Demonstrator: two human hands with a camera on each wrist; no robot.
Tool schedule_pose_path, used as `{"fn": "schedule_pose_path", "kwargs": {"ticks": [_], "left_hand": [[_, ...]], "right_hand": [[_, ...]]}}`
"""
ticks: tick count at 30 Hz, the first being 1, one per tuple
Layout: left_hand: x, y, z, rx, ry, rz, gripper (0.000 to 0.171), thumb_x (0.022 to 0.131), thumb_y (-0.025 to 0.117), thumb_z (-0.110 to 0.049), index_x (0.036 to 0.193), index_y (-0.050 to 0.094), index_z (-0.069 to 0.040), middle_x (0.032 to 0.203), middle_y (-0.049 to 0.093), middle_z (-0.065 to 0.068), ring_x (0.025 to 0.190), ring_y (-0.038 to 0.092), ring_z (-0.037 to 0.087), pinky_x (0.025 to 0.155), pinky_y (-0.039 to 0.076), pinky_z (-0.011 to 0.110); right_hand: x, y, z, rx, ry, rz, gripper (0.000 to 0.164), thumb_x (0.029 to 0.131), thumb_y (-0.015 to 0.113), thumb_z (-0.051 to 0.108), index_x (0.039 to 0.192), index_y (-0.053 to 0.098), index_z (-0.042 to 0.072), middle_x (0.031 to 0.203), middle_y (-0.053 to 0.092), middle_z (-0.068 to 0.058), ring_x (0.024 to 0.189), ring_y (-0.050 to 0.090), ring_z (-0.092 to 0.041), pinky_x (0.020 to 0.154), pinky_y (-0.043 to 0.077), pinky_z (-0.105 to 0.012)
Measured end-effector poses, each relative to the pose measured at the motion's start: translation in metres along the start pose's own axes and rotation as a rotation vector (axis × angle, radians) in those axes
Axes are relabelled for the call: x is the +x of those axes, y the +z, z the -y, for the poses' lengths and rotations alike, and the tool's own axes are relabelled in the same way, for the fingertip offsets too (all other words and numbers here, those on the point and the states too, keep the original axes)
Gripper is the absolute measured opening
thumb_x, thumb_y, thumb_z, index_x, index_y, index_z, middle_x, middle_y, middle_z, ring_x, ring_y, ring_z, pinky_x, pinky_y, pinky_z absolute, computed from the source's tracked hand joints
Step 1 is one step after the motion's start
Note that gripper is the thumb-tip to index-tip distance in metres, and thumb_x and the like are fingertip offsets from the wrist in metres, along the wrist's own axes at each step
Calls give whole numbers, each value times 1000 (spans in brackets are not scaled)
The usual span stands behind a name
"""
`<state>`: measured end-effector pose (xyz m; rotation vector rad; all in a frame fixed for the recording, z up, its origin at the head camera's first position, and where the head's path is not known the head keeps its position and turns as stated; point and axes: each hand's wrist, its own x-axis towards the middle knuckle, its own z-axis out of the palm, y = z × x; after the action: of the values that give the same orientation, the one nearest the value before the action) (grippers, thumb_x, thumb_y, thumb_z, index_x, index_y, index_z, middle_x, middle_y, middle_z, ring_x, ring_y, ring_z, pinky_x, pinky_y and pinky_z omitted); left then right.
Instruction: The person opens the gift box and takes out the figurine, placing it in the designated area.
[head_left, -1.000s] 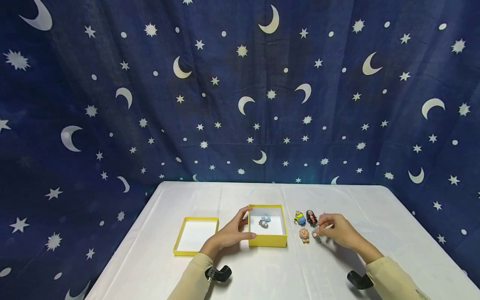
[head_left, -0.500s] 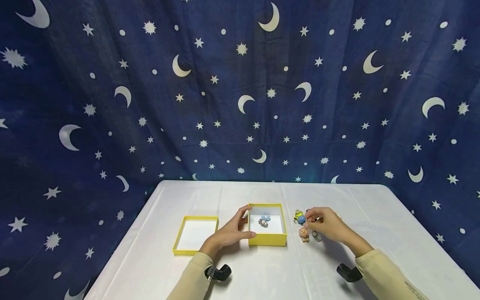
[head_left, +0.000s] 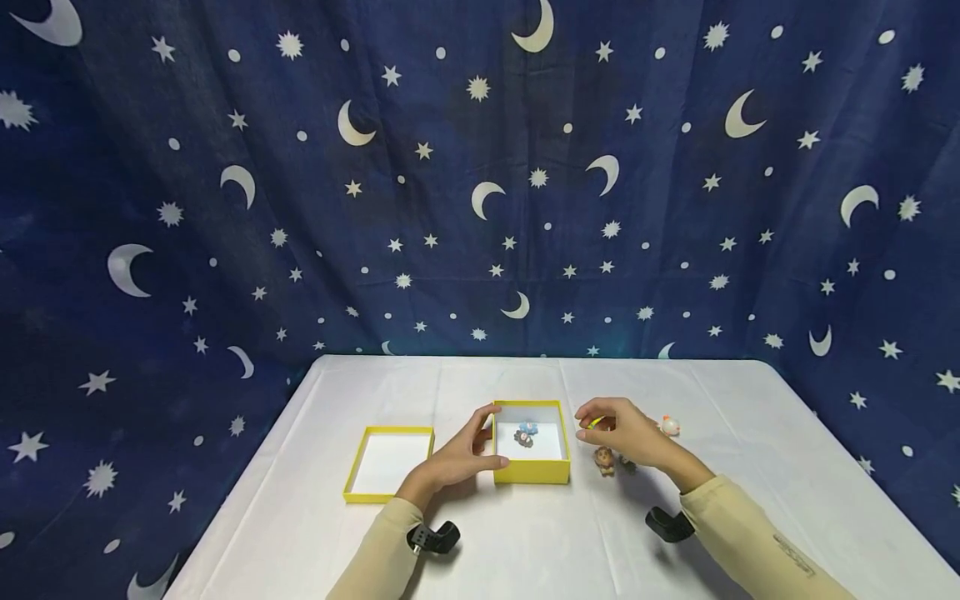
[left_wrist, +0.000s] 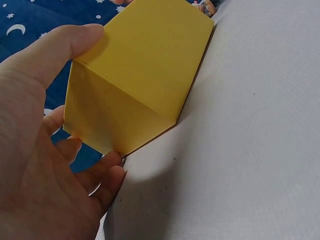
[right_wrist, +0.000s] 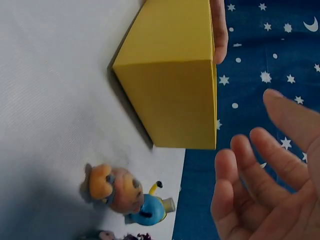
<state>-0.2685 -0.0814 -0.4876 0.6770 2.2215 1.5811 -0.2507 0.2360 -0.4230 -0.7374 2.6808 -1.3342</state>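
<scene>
My left hand (head_left: 453, 458) grips the left side of an open yellow box (head_left: 531, 472), thumb at the front and fingers behind. Inside lie a blue figurine (head_left: 528, 427) and a grey-brown figurine (head_left: 523, 439). My right hand (head_left: 626, 432) hovers right of the box, thumb and fingers apart with nothing between them in the right wrist view. Close below it are a yellow-and-blue minion figurine (right_wrist: 151, 210), mostly hidden in the head view, and an orange-brown lion-like figurine (head_left: 604, 461). A dark figurine (head_left: 627, 465) is partly covered by the hand.
A yellow-edged white lid (head_left: 392, 463) lies left of the left hand. Beyond the right wrist sits a white-and-orange figurine (head_left: 670, 426). A white cloth covers the table (head_left: 540, 542), with a blue star-and-moon curtain (head_left: 450, 200) behind.
The right hand has moved left, from the figurines at the right to above the minion near the box. The white-and-orange figurine has come into sight. The left hand keeps its hold on the box.
</scene>
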Motion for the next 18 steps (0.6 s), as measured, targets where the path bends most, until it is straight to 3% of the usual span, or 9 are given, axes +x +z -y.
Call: {"fn": "schedule_pose_path", "kwargs": {"ticks": [6,15,18], "left_hand": [[-1,1,-1,-4,-13,-5,88,89,76,-25,159,22,-24,172,7,13,151,35,35,124,29,51],[-1,2,-1,-35,-7,3,88,89,76,-22,159,22,-23,171,9,13,150,37,35,124,30,51],[0,2,0,-37,-6,3,88,88,76,-23,158,22,-23,171,9,13,149,38,35,123,31,51]], "right_hand": [[8,7,7,28,-36,75,34,92,73,16,117,66,-7,102,71,-14,82,63,-11,74,54,-25],[22,17,9,1,-46,120,31,92,74,18,117,67,-1,101,70,-11,85,65,-11,79,56,-25],[27,18,11,-1,-59,143,35,93,73,18,119,66,-4,104,72,-16,88,66,-12,82,56,-26]]}}
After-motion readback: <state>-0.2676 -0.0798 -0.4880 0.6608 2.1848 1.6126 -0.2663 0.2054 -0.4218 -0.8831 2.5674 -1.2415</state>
